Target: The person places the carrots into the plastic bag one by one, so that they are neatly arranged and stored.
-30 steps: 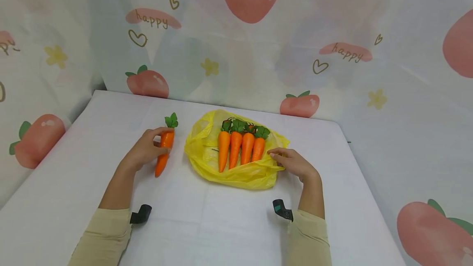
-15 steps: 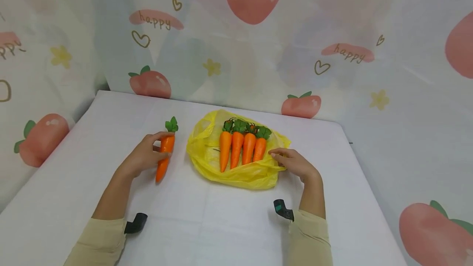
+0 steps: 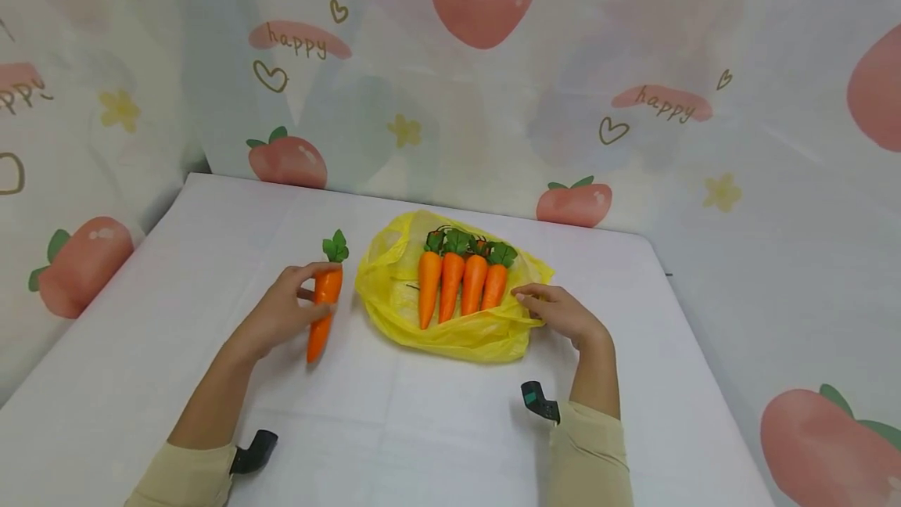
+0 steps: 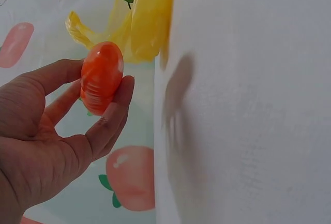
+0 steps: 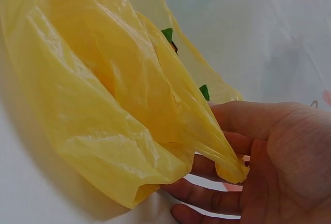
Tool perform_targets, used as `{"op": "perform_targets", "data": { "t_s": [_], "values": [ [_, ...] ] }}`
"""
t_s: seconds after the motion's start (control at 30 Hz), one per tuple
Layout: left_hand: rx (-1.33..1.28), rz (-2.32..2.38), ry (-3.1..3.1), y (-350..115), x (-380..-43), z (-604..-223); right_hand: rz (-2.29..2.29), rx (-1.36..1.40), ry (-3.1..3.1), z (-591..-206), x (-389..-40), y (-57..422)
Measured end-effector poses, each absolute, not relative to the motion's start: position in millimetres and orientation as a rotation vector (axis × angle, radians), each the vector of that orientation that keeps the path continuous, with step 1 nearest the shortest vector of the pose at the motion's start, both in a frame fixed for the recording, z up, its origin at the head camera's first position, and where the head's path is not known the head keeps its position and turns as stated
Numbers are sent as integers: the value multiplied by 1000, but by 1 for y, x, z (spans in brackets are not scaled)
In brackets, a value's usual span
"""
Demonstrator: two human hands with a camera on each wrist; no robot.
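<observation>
In the head view my left hand (image 3: 281, 313) pinches an orange carrot (image 3: 321, 339) between thumb and fingers, its green leafy top pointing away from me. The left wrist view has this carrot (image 4: 101, 74) end-on, raised off the table and casting a shadow there. To its right, a yellow plastic bag (image 3: 376, 276) lies spread open. Several carrots (image 3: 450, 288) rest side by side in the bag, leaf ends at the back. My right hand (image 3: 559, 313) holds the bag's right edge; in the right wrist view the thumb and fingers (image 5: 207, 195) grip the gathered plastic.
A white cloth (image 3: 415, 429) covers the table. Behind and at the sides hangs a curtain (image 3: 479, 124) printed with peaches, hearts and the word happy. A black wrist camera is strapped to each forearm.
My left hand has drawn the carrot toward me and, lately, a little to the right, closer to the bag. My right hand keeps its hold on the bag's edge.
</observation>
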State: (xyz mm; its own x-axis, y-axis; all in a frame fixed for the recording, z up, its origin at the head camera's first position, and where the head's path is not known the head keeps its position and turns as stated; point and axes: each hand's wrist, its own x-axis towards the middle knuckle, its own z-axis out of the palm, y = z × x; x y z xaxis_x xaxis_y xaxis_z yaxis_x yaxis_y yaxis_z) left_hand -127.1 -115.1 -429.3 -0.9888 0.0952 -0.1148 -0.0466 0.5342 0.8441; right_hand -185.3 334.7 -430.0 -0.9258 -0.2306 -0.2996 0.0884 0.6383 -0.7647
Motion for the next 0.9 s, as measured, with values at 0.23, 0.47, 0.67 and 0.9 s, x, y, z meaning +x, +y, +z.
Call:
{"op": "perform_targets", "data": {
  "t_s": [0.23, 0.47, 0.67, 0.9],
  "values": [
    [47, 1435, 2633, -114, -115, -425, -1185, -128, 2493, -430, -186, 335],
    [33, 1418, 2634, -113, -101, -424, -1182, -140, 2498, -430, -185, 335],
    [23, 1428, 2616, -111, -92, -425, -1176, -139, 2498, -430, -185, 335],
    [48, 1475, 2585, -109, -83, -427, -1170, -125, 2499, -430, -186, 335]
  ]
}}
